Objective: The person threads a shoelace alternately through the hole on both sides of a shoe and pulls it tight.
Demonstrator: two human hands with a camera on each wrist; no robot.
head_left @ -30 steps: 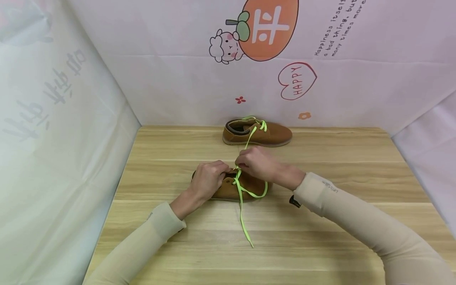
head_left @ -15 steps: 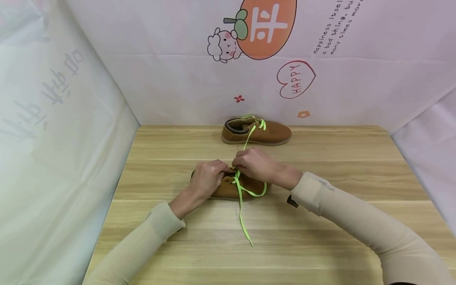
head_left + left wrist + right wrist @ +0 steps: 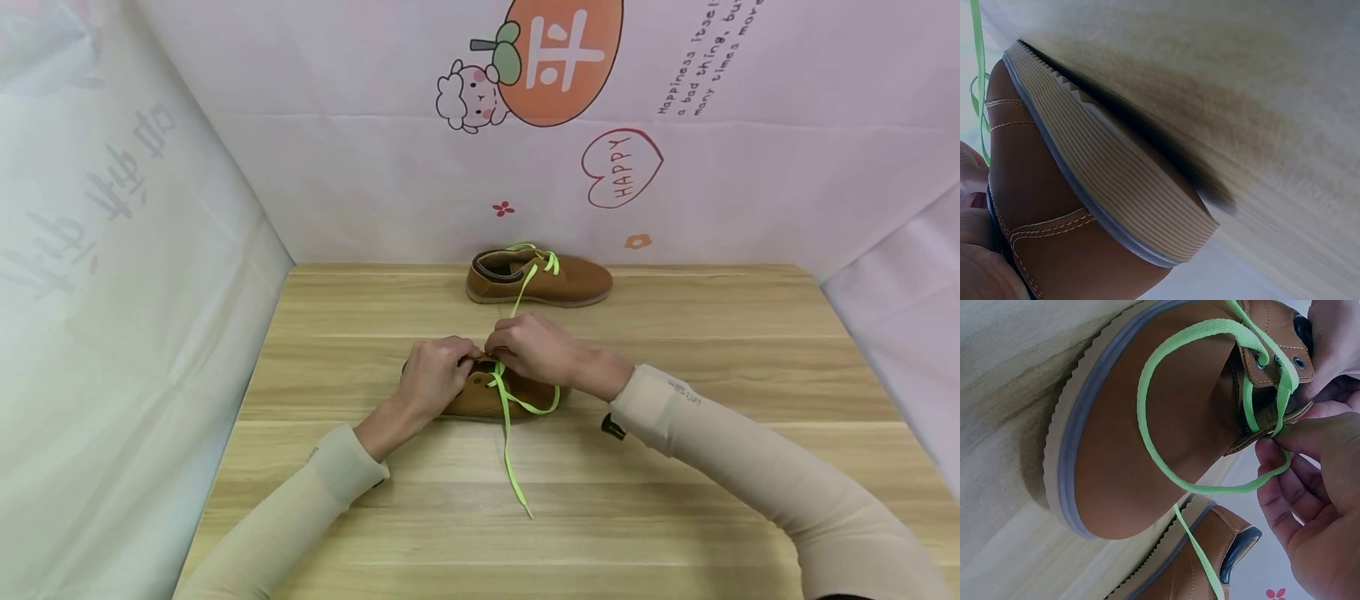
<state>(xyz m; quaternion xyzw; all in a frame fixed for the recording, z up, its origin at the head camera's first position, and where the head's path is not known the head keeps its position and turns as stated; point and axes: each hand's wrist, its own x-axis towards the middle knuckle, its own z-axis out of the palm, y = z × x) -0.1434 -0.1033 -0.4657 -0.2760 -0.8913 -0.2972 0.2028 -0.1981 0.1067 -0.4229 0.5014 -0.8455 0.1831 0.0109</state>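
A brown leather shoe (image 3: 472,403) lies on the table, toe to the right, with a neon-green shoelace (image 3: 507,442) partly threaded through it. My left hand (image 3: 433,379) grips the opening's far edge; its fingers (image 3: 982,272) show beside the heel in the left wrist view. In the right wrist view, my right hand (image 3: 1325,487) pinches the lace with thumb and forefinger, right at an eyelet of the far flap (image 3: 1260,439). The lace loops wide over the toe cap there, crossing the near flap (image 3: 1265,370) with its dark eyelets. One lace end trails toward the table's front.
A matching brown shoe (image 3: 581,282) stands at the back by the white printed cloth (image 3: 360,167), its green laces (image 3: 553,263) loose on top. One green strand runs between it and the front shoe. Wooden tabletop (image 3: 637,517) extends around both shoes.
My right hand has shifted slightly left and down, closer to my left hand at the shoe's opening. The left hand stays nearly still, and the trailing lace end has hardly moved.
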